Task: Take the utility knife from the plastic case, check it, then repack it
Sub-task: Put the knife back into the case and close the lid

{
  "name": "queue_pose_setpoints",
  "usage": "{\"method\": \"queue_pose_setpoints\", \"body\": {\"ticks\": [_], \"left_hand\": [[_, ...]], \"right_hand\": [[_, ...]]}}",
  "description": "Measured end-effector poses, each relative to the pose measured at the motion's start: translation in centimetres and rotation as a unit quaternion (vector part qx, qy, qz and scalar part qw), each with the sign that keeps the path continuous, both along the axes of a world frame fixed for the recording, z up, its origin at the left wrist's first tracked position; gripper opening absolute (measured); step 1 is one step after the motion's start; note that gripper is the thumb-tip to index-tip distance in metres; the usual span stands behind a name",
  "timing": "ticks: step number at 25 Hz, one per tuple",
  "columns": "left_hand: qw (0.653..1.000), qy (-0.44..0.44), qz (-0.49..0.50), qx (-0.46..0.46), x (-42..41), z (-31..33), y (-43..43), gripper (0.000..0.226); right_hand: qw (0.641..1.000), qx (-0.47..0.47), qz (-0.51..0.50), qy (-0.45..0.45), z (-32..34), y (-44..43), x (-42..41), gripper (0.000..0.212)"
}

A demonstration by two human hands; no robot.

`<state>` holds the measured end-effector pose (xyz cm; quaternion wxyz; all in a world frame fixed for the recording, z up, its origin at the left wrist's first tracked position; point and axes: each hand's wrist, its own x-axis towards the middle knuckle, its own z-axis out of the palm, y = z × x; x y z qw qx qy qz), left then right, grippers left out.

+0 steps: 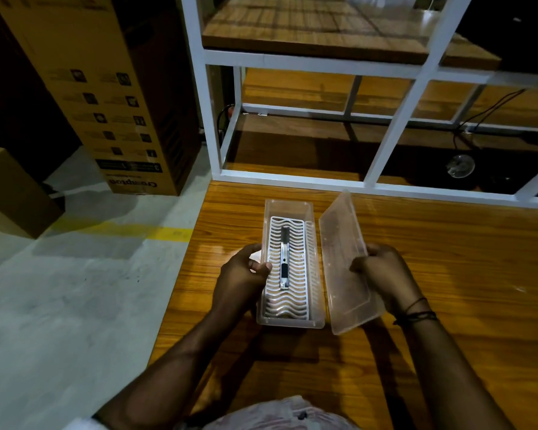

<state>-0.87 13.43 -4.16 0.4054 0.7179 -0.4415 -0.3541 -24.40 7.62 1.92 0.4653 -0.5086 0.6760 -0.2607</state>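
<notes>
A clear plastic case (272, 318) stands on the wooden table (448, 274) with its top open. Inside, a grey and black utility knife (284, 262) lies lengthwise on a white wavy grid tray (298, 293). My left hand (243, 274) grips the case's left wall, thumb over the rim. My right hand (382, 271) holds the clear lid (342, 259), tilted up just right of the case.
A white metal shelf frame (292, 178) with wooden boards stands at the table's far edge. To the left, on the grey floor with a yellow line (121, 229), stand a tall cardboard box (106, 97) and a smaller box (10, 193). Cables lie under the shelves.
</notes>
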Motion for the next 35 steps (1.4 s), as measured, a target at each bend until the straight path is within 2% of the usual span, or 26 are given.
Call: {"method": "queue_pose_setpoints", "body": {"ticks": [8, 11, 15, 17, 19, 21, 23, 26, 32, 35], "left_hand": [[1.0, 0.022, 0.007, -0.021, -0.1, 0.2, 0.4, 0.041], [0.999, 0.019, 0.005, -0.027, 0.0, 0.3, 0.5, 0.043], [1.0, 0.023, -0.001, -0.016, 0.1, 0.3, 0.5, 0.047], [0.999, 0.026, -0.007, -0.017, 0.3, 0.4, 0.6, 0.048], [0.999, 0.045, -0.02, -0.019, 0.6, 0.3, 0.6, 0.047], [0.996, 0.079, -0.03, -0.013, 0.8, 0.4, 0.8, 0.046], [0.997, 0.072, -0.025, -0.01, 1.1, 0.0, 0.6, 0.042], [0.996, 0.083, -0.034, -0.022, 1.3, -0.4, 0.5, 0.035], [0.998, 0.063, -0.012, -0.023, 0.8, -0.9, 0.3, 0.03], [0.998, -0.031, -0.01, -0.047, -0.6, -0.8, 0.8, 0.032]], "right_hand": [[0.983, 0.003, 0.005, -0.183, 1.9, 1.9, 4.2, 0.03], [0.972, 0.026, 0.027, -0.232, 0.9, 2.5, 5.2, 0.044], [0.988, -0.035, 0.081, -0.128, 0.0, 3.0, 6.6, 0.062], [0.991, -0.071, 0.096, -0.066, -1.1, 3.2, 7.4, 0.078], [0.987, -0.084, 0.125, 0.055, -2.2, 3.6, 8.0, 0.094], [0.967, -0.075, 0.153, 0.188, -2.8, 4.1, 8.6, 0.101], [0.949, -0.094, 0.161, 0.254, -3.0, 4.7, 9.1, 0.1], [0.927, -0.152, 0.168, 0.297, -4.5, 5.3, 9.3, 0.096], [0.896, -0.26, 0.138, 0.332, -6.4, 5.6, 8.9, 0.078], [0.884, -0.272, 0.133, 0.357, -6.3, 5.9, 9.0, 0.071]]}}
